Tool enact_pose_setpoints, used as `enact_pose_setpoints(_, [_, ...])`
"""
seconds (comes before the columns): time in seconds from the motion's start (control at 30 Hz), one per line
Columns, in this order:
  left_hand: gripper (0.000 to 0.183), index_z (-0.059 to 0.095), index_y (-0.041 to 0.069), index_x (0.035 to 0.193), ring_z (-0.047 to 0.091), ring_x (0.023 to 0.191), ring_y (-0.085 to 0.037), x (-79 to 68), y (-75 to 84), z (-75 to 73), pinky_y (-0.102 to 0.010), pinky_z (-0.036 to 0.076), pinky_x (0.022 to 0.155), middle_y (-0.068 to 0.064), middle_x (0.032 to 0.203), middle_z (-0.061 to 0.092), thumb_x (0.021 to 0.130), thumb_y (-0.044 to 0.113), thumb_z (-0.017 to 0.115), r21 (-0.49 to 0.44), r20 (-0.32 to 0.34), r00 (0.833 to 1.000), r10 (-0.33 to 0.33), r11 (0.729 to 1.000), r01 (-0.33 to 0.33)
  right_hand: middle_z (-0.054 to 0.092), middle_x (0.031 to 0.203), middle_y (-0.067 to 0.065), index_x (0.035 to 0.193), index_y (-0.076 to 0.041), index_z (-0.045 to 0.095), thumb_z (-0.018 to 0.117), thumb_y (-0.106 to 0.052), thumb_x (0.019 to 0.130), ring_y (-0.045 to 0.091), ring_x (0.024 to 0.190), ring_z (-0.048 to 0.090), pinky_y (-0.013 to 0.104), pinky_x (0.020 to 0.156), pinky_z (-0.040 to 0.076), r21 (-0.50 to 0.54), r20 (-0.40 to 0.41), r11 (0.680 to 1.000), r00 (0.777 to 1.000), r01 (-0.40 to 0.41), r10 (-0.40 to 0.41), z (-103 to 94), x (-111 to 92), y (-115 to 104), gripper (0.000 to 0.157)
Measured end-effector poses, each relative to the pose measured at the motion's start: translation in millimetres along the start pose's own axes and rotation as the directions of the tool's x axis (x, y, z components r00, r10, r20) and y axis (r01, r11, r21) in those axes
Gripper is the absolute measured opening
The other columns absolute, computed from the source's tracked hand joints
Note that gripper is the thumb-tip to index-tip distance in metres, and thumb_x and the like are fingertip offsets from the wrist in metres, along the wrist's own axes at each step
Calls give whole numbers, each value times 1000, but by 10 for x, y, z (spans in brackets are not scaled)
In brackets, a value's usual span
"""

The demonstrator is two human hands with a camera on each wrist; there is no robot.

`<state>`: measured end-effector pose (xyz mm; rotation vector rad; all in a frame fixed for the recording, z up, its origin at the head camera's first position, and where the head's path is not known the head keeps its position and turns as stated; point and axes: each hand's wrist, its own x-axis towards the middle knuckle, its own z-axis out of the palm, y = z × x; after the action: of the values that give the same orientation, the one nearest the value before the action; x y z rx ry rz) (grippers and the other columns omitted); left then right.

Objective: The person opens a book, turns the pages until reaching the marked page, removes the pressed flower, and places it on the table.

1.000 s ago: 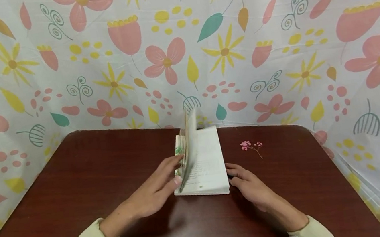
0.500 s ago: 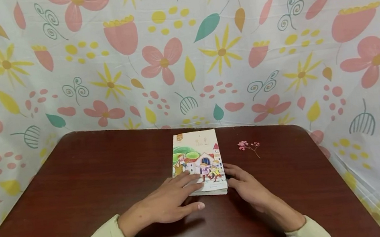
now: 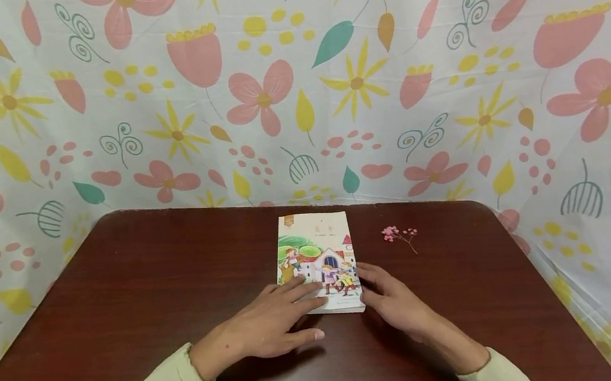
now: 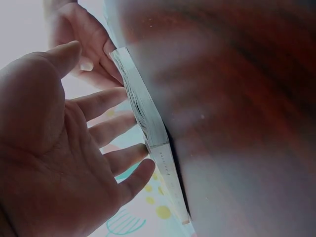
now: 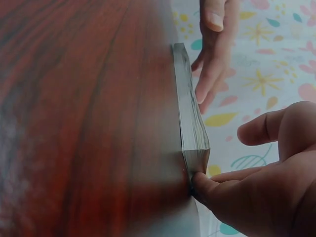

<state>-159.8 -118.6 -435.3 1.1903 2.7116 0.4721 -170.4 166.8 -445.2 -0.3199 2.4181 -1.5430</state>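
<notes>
A closed paperback book (image 3: 315, 241) lies on the table, its cover drawn with children, a house and green trees. My left hand (image 3: 268, 322) rests with spread, fairly straight fingers on the lower left of the cover. In the left wrist view the left fingertips (image 4: 136, 150) meet the book's top face, above its spine and page edges. My right hand (image 3: 403, 303) is at the lower right edge of the book. The right wrist view shows its lower fingers (image 5: 205, 185) touching the book's corner, while the thumb (image 5: 259, 129) stands apart from it.
A small sprig of pink flowers (image 3: 399, 234) lies on the dark red-brown table (image 3: 187, 265), right of the book. Behind and on both sides hangs a white curtain (image 3: 253, 28) printed with flowers and leaves. The table's far edge is just beyond the book.
A second ago the book stood open with pages raised by my left hand. The cover then came down and my left hand moved right onto it. My right hand stayed near the right edge.
</notes>
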Motion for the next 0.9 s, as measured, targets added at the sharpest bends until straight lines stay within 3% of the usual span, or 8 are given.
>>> enact_pose_setpoints(0.1, [64, 50, 25, 161, 25, 161, -33, 3, -9, 3, -60, 31, 120, 2, 171, 36, 108, 61, 48, -6, -1, 1000, 0, 1000, 0, 28, 172, 16, 159, 8, 39, 55, -5, 106, 36, 159, 22, 55, 123, 24, -8, 4, 1000, 1000, 7, -7, 1, 8, 11, 57])
enact_pose_setpoints(0.3, [66, 50, 24, 160, 25, 161, -33, -6, -57, 13, -59, 31, 121, 2, 171, 36, 108, 64, 46, -25, -12, 1000, 8, 1000, -8, 27, 172, 16, 159, 8, 38, 54, -4, 105, 35, 156, 33, 50, 120, 34, -31, 10, 1000, 1000, 5, -5, 20, 10, 15, 57])
enact_pose_setpoints(0.53, [64, 55, 17, 155, 38, 154, -27, -38, -175, -64, -60, 39, 116, -4, 163, 45, 108, 60, 51, -49, -117, 993, 8, 999, -14, 28, 171, 20, 159, 10, 38, 57, -7, 107, 39, 154, 37, 54, 120, 37, -79, 31, 997, 999, 26, -24, 4, 11, -10, 58])
enact_pose_setpoints(0.7, [59, 61, 14, 150, 45, 148, -25, -88, -291, -175, -60, 39, 116, -6, 158, 52, 108, 55, 56, -65, -208, 977, -53, 997, 40, 31, 169, 23, 159, 6, 41, 61, -17, 108, 40, 154, 37, 56, 118, 40, -218, 23, 972, 996, 86, -83, -95, 7, -2, 59])
enact_pose_setpoints(0.9, [55, 63, 12, 146, 50, 144, -25, -175, -526, -376, -56, 40, 117, -5, 153, 57, 106, 50, 62, -93, -319, 936, -149, 988, 125, 39, 167, 20, 159, -1, 45, 61, -27, 110, 41, 153, 39, 62, 117, 38, -400, -53, 903, 980, 156, -192, -301, 23, 58, 58])
